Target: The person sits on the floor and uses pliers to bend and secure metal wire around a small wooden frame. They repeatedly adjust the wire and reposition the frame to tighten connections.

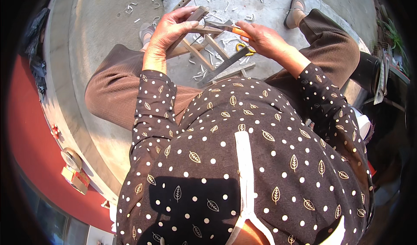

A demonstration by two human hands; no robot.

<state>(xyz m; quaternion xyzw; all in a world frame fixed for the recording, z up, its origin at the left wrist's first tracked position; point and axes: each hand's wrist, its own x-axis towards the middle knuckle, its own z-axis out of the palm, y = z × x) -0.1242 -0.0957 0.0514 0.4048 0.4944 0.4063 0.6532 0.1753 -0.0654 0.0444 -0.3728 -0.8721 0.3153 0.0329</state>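
My left hand [164,31] is closed around a bar of a wooden frame [198,14], which looks like a small folding stool without a seat. Crossed legs and rungs hang below it between my knees, and one end bar has drilled holes. In my right hand [266,39] is a pair of pliers [240,32] with orange handles. Their dark jaws reach to the bar next to my left fingertips; what they grip there is too small to tell. Yellow-handled scissors [246,49] lie just under my right hand, partly behind the frame.
White curled scraps [249,17] are scattered over the concrete floor [108,32]. At the left a dark plastic bag [37,45] lies by a red surface [30,127], with a small red and yellow box [76,179] nearer. Green plants [393,38] stand at the far right.
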